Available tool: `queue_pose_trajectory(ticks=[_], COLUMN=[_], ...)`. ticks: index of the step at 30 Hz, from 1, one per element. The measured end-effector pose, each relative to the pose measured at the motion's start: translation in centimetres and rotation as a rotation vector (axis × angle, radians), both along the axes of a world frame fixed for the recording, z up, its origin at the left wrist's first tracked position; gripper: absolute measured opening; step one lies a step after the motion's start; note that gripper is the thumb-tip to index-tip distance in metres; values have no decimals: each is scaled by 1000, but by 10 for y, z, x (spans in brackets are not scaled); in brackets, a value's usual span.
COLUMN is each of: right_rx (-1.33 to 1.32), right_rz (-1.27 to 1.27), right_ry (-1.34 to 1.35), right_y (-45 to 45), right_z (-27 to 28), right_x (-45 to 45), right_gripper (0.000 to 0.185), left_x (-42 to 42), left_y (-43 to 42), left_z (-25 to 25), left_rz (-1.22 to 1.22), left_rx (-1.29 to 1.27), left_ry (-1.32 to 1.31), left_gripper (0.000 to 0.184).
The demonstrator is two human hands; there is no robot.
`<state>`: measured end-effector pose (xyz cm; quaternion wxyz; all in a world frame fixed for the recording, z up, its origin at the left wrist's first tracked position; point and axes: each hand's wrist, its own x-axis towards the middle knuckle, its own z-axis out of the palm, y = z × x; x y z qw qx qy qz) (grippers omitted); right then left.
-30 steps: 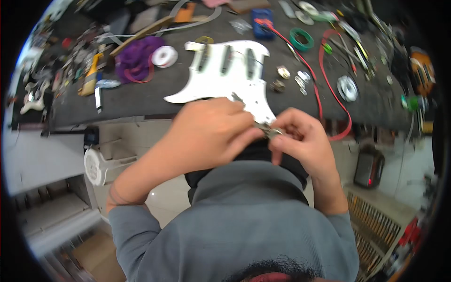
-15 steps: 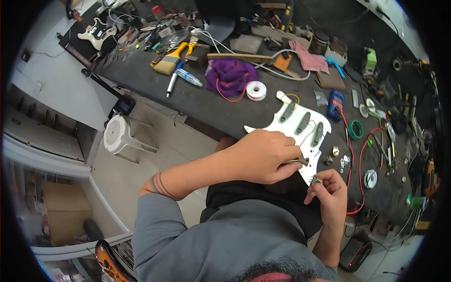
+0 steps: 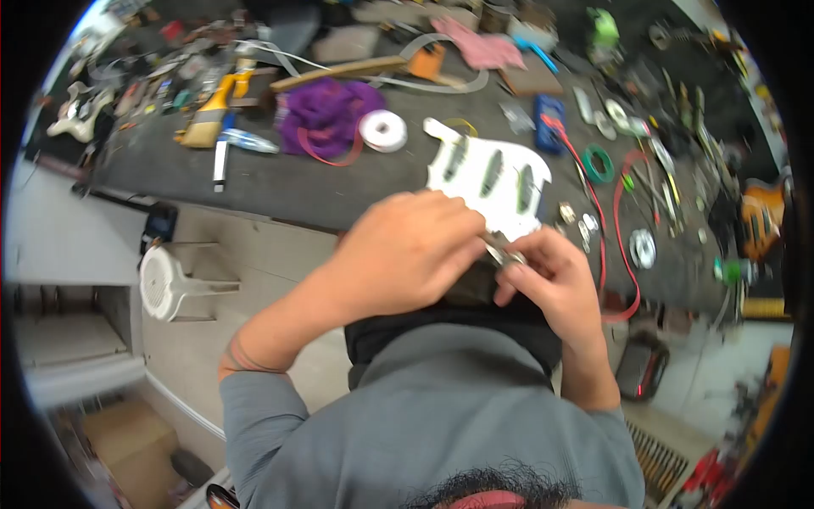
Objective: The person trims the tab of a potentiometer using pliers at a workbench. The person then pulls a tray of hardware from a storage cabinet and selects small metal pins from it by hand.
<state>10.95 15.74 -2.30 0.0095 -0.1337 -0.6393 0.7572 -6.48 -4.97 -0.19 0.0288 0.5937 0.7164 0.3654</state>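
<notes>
My left hand (image 3: 415, 246) is closed around a small metal tool (image 3: 493, 251), which looks like pliers but is blurred and mostly hidden by the fingers. Its tip meets a small round metal part (image 3: 511, 260), perhaps a potentiometer, pinched in my right hand (image 3: 555, 280). Both hands are close together above my lap, at the near edge of the bench. Just beyond them lies a white guitar pickguard (image 3: 479, 193), face down, with three dark pickups (image 3: 492, 174) and a yellow wire on it.
On the dark bench (image 3: 254, 188) are a solder spool (image 3: 383, 131), purple cloth (image 3: 326, 114), brush (image 3: 206, 123) and blue multimeter (image 3: 549, 124) with red leads. Small metal parts (image 3: 566, 212) sit right of the pickguard. A white stool (image 3: 161, 280) stands on the floor at left.
The view has turned and shifted, so the bench items appear higher and further left. My hands have come together, and the tool now meets the small round part.
</notes>
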Motion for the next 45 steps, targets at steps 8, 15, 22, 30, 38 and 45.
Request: queue_pose_trajectory(ticks=[8, 15, 22, 30, 38, 45], right_rx=[-81, -44, -52, -49, -75, -98], right_rz=[-1, -17, -21, -21, -11, -10], right_ry=[-12, -5, 2, -13, -1, -17], right_y=[2, 6, 11, 14, 18, 18], right_z=[6, 6, 5, 4, 2, -2], right_x=[14, 26, 37, 46, 51, 50], right_gripper=[30, 30, 29, 29, 29, 32], left_x=[17, 30, 39, 49, 54, 55], left_y=[9, 16, 23, 29, 31, 31], left_z=[0, 1, 0, 0, -1, -3], left_rz=[-45, -47, -59, -66, -56, -58], left_rx=[-23, -102, -114, -116, -134, -139], left_ry=[90, 168, 185, 204, 137, 174], left_gripper=[11, 10, 10, 9, 7, 7])
